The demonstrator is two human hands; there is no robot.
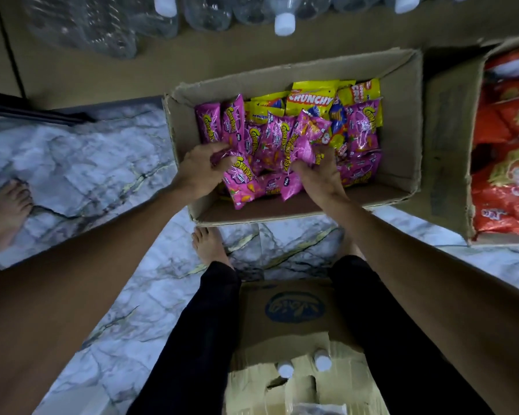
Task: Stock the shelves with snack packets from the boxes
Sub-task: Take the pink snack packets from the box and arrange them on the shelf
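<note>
Fingers of the left hand (198, 172) and right hand (321, 175) curl around glossy pink snack packets (243, 181) inside the open brown cardboard box (402, 139) on the marble floor (102, 175).

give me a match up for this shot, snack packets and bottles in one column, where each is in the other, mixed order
1 pink Cornitos packets
2 yellow Crunchy packets
3 red packets
4 clear bottles

a in the box at the right edge
b far side of the middle box
c gripped by left hand and right hand
d beyond the middle box, top of view

Pairs: 1-c, 2-b, 3-a, 4-d
</note>
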